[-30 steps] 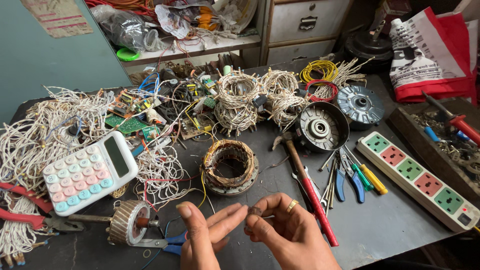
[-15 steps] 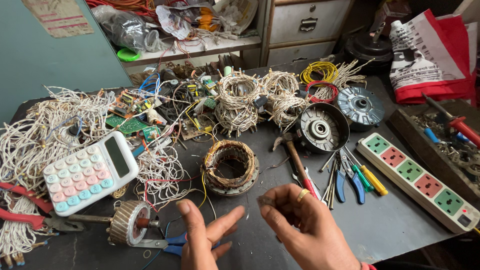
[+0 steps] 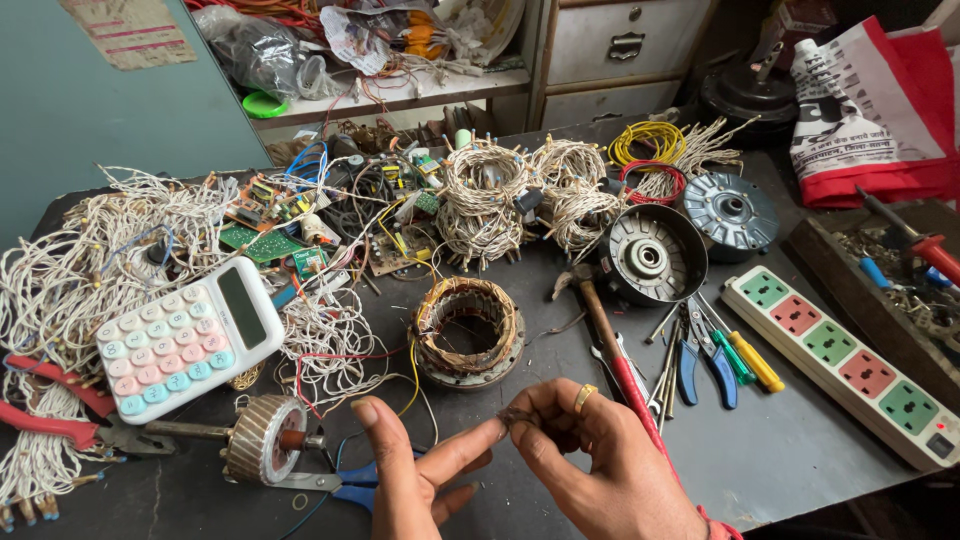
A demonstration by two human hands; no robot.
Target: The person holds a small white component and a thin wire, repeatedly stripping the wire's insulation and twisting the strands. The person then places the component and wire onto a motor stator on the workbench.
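Head view, looking down on a dark, scuffed workbench (image 3: 800, 470). Both hands meet at the near edge. The right hand (image 3: 600, 470), with a gold ring on one finger, pinches a small dull-brown piece of wire (image 3: 517, 416) between thumb and forefinger. The left hand (image 3: 420, 480) extends its forefinger so that the tip touches the same piece; its other fingers are loosely curled and hold nothing else.

Step in hand, by judgement: working or straightening the short wire end between the fingertips. The next move calls for a firm pinch and fine fingertip control, since the piece is thin and easily dropped.

Materials and shapes:
- Stator winding (image 3: 468, 330), just beyond the hands: ring-shaped, copper coils on a laminated core.
- Armature (image 3: 262, 438), near left: ribbed cylinder on a steel shaft.
- Calculator (image 3: 185, 335), left: white body, pastel keys.
- Hammer (image 3: 610, 340), right of the winding: wooden handle.
- Power strip (image 3: 840, 365), far right: white, with green and red sockets.
- Bundles of white wire (image 3: 70, 270): tangled, stiff.
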